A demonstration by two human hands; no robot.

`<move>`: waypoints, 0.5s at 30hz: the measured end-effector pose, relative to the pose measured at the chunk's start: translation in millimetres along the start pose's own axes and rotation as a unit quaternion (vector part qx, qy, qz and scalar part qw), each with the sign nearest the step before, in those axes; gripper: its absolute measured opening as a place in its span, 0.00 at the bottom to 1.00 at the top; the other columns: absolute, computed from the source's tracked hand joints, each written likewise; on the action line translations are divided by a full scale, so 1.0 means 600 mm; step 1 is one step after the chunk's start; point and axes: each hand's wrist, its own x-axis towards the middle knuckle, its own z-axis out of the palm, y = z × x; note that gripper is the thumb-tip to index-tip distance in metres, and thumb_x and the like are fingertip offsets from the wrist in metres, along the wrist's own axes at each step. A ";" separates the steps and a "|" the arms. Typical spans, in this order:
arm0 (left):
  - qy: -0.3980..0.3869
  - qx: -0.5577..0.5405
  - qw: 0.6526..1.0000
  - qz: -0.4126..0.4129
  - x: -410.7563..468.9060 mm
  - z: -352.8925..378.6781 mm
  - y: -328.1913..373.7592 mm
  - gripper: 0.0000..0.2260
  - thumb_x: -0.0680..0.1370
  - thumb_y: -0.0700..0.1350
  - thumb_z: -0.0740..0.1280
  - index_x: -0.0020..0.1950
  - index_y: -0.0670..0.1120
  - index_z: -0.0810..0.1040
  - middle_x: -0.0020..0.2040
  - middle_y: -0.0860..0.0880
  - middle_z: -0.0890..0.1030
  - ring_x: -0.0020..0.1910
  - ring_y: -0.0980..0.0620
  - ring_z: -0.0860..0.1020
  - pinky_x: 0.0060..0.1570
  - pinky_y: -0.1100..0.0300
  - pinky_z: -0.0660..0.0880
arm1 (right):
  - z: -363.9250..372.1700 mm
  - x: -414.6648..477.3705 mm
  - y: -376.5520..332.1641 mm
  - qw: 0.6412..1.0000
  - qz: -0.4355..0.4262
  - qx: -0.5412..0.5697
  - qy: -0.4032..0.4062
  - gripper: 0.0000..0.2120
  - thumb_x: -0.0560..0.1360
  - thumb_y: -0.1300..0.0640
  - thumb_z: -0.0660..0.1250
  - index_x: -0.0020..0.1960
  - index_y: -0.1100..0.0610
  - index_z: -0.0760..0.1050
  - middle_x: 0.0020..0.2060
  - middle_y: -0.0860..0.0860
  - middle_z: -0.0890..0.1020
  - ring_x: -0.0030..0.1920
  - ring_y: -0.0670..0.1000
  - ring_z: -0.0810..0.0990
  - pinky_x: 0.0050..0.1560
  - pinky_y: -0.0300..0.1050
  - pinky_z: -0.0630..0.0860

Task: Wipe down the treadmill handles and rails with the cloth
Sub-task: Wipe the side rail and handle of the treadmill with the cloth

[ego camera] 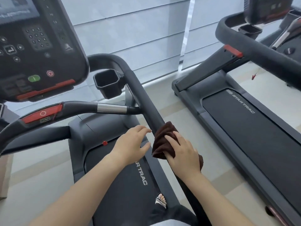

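Observation:
A dark brown cloth (162,141) is wrapped around the treadmill's black right side rail (143,97), about halfway down its length. My right hand (184,154) presses on the cloth and grips it against the rail. Just left of the rail hovers my left hand (132,142), fingers spread and empty, its fingertips close to the rail without holding it. A front handle (91,107) with a silver sensor band and a red stop panel crosses in front of me. The rail under the cloth and my right hand is hidden.
The console (37,46) with its screen and buttons rises at upper left, with a black cup holder (108,83) beside the rail. A second treadmill (244,115) stands to the right across a strip of light floor. My sandalled foot (160,201) rests on the belt below.

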 end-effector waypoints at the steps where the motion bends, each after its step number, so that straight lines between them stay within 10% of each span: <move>1: 0.000 0.005 1.000 0.003 0.011 -0.001 -0.008 0.19 0.75 0.52 0.61 0.66 0.54 0.68 0.67 0.56 0.69 0.65 0.54 0.68 0.53 0.59 0.71 | 0.001 0.026 -0.005 1.000 0.003 0.020 -0.002 0.24 0.73 0.47 0.65 0.69 0.44 0.66 0.71 0.48 0.67 0.63 0.56 0.71 0.55 0.55 0.72; 15: -0.033 0.112 0.985 0.127 0.227 -0.063 -0.153 0.21 0.75 0.48 0.62 0.68 0.48 0.68 0.68 0.48 0.71 0.65 0.47 0.71 0.59 0.51 0.72 | 0.033 0.090 -0.068 0.992 0.065 -0.076 0.074 0.24 0.68 0.47 0.72 0.63 0.47 0.72 0.62 0.51 0.77 0.55 0.56 0.78 0.47 0.57 0.76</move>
